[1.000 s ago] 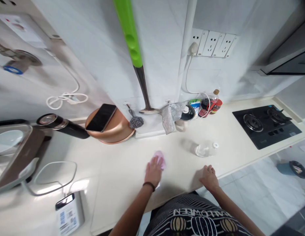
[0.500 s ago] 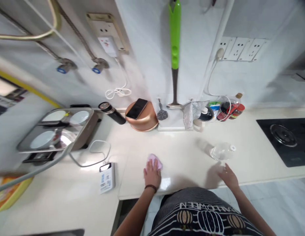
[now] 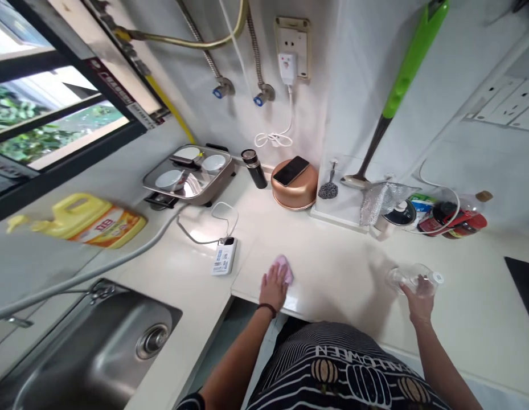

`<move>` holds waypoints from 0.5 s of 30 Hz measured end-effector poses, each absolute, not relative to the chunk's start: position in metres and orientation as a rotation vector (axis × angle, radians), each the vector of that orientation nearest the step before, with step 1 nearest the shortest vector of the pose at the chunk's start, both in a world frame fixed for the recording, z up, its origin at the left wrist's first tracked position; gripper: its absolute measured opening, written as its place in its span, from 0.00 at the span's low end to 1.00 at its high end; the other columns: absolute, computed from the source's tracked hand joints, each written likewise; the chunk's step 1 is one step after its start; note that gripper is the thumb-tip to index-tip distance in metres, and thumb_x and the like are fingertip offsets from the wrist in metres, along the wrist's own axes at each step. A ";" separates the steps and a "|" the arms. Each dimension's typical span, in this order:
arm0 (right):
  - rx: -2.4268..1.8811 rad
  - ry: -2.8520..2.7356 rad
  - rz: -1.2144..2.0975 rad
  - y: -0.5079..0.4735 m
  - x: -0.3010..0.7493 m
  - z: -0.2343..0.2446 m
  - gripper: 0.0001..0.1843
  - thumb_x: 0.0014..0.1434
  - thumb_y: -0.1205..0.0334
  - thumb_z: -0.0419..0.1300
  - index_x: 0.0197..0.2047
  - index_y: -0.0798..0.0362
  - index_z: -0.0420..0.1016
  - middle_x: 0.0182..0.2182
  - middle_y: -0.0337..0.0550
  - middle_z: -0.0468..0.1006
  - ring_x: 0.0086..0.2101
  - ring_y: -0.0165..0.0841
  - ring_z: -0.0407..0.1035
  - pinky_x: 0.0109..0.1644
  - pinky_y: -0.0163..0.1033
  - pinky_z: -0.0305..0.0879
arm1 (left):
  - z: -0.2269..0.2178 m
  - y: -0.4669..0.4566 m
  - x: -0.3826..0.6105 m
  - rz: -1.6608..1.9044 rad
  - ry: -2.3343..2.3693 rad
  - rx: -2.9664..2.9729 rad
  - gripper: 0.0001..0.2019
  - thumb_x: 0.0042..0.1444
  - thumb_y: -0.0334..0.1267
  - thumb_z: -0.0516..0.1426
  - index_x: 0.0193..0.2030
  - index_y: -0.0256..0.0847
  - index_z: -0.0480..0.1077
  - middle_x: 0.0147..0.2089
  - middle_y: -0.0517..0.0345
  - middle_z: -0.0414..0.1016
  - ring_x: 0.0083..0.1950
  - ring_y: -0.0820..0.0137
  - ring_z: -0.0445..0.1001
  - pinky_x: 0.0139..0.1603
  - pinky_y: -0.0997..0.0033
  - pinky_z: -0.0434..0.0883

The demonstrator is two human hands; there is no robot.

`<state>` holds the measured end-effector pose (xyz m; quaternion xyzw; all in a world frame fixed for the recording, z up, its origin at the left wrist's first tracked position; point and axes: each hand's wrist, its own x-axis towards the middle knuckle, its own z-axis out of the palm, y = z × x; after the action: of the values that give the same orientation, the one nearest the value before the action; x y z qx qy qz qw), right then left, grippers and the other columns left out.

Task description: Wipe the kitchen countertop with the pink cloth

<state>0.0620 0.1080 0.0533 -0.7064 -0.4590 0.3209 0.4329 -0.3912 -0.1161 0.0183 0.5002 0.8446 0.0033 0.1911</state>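
Note:
My left hand (image 3: pixel 273 289) rests on a pink cloth (image 3: pixel 284 266) on the pale countertop (image 3: pixel 332 256), its fingers over the cloth and partly covering it. A dark band circles that wrist. On the right, my right hand (image 3: pixel 419 304) has its thumb and fingers around a clear plastic bottle (image 3: pixel 396 278) with a white cap. The bottle lies tilted, cap pointing right, low over the counter; whether it touches the surface I cannot tell. Part of its side is hidden by the fingers.
A white power bank (image 3: pixel 224 259) with a cable lies left of the cloth. Behind are a copper-coloured pot (image 3: pixel 295 188) bearing a phone (image 3: pixel 291 170), a black thermos (image 3: pixel 254 169) and an electric pan (image 3: pixel 204 183) holding dishes. The sink (image 3: pixel 89 330) is front left, the cooktop (image 3: pixel 523 285) far right.
The view has swung left, bringing the sink and window into sight. My right hand has reached the bottle and closed around it. My left hand stays on the cloth.

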 end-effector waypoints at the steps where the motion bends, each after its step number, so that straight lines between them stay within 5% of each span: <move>1: -1.791 -1.188 0.798 0.112 0.060 0.056 0.55 0.32 0.33 0.75 0.60 0.51 0.66 0.60 0.57 0.76 0.59 0.53 0.71 0.69 0.59 0.66 | 0.020 -0.122 -0.407 0.010 2.451 1.299 0.33 0.71 0.39 0.46 0.82 0.45 0.54 0.85 0.45 0.45 0.85 0.52 0.47 0.81 0.39 0.53; 8: -1.651 -1.846 0.832 0.109 -0.016 0.080 0.48 0.43 0.43 0.69 0.65 0.54 0.64 0.62 0.58 0.73 0.59 0.52 0.70 0.66 0.54 0.66 | 0.020 -0.138 -0.450 0.062 2.633 1.012 0.32 0.73 0.41 0.45 0.82 0.43 0.53 0.85 0.44 0.46 0.85 0.53 0.47 0.82 0.41 0.51; 15: -1.326 -2.732 0.631 0.074 -0.148 0.094 0.44 0.48 0.65 0.66 0.70 0.48 0.67 0.61 0.51 0.76 0.58 0.47 0.68 0.67 0.50 0.60 | 0.019 -0.134 -0.443 0.065 2.625 0.982 0.32 0.74 0.42 0.43 0.82 0.43 0.52 0.86 0.46 0.44 0.86 0.54 0.44 0.82 0.42 0.49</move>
<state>-0.1476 0.0743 0.0944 -0.4276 -0.8806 0.2034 0.0200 -0.4435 -0.1343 0.0186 0.3455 0.9229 0.0227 0.1684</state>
